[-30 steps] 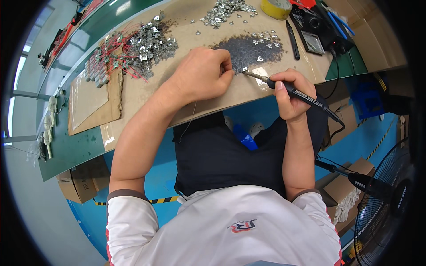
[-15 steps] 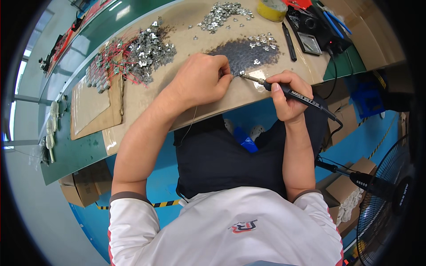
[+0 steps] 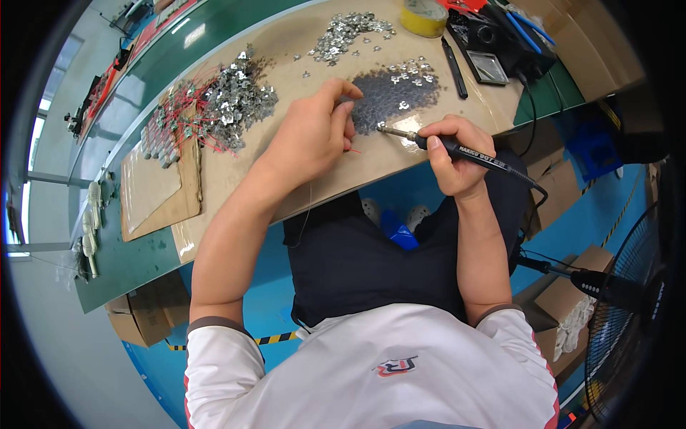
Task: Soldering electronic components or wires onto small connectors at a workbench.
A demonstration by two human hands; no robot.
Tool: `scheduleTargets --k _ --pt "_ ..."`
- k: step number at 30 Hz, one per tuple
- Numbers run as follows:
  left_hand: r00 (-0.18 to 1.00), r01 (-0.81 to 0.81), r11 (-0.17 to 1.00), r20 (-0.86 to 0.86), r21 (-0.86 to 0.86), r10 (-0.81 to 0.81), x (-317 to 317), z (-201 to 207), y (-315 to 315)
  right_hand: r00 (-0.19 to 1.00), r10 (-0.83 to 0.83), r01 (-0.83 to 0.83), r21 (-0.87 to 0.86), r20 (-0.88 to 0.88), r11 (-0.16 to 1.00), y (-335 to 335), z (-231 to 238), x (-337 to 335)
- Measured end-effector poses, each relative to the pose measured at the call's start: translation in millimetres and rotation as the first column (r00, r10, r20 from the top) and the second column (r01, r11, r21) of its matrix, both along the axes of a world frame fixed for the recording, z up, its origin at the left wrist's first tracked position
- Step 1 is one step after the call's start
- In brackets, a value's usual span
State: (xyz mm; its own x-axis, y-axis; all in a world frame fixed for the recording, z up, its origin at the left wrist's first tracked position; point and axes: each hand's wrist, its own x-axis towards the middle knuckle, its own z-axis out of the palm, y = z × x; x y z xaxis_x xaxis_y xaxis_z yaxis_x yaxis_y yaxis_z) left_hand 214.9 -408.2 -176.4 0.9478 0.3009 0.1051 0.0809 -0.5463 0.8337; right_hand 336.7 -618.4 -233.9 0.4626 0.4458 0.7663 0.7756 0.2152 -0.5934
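My right hand (image 3: 463,154) grips a black soldering iron (image 3: 471,152) like a pen, its metal tip pointing left. A small shiny metal piece (image 3: 381,126) sits at the tip, at the near edge of a dark, scorched-looking patch (image 3: 371,107). Just left of it is my left hand (image 3: 311,136), index finger and thumb parted, the other fingers curled. The end of a red wire (image 3: 355,150) sticks out from those curled fingers. A thin wire (image 3: 309,204) dangles below that hand past the table edge; its upper end is hidden.
Loose metal clips (image 3: 346,36) lie at the back; more, with red wires, form a heap (image 3: 239,93) at left beside cardboard (image 3: 161,186). Toward the right are yellow tape (image 3: 423,18), a black pen (image 3: 454,68) and a black soldering station (image 3: 500,43). A fan (image 3: 629,307) stands lower right.
My left hand has drawn back from the iron's tip, and its index finger and thumb have parted. A red wire end now shows. The iron's tip now carries the metal piece.
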Motion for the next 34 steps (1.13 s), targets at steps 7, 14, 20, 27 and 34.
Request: scheduleTargets --k 7,14,20,27,34 --pt "0.92 0.367 0.89 0.034 0.272 -0.39 -8 11 16 1.0 -0.02 0.02 -0.007 -0.006 1.0 0 1 -2" --pt "0.942 0.32 0.856 -0.036 0.406 -0.335 -6 3 17 0.994 -0.018 0.02 0.019 -0.106 1.0 -2 -3 -2" --pt "0.979 0.08 0.926 0.146 0.369 -0.143 -1 -11 1 0.992 0.007 0.003 0.076 -0.126 0.997 -2 -8 2" --pt "0.983 0.004 0.912 0.168 0.409 -0.079 -3 -21 -5 0.996 0.003 0.001 0.041 -0.094 0.999 -2 -3 0" --pt "0.989 -0.02 0.819 0.13 0.573 -0.067 -6 -19 -15 0.996 0.003 -0.008 -0.048 -0.089 0.999 -3 2 -3"
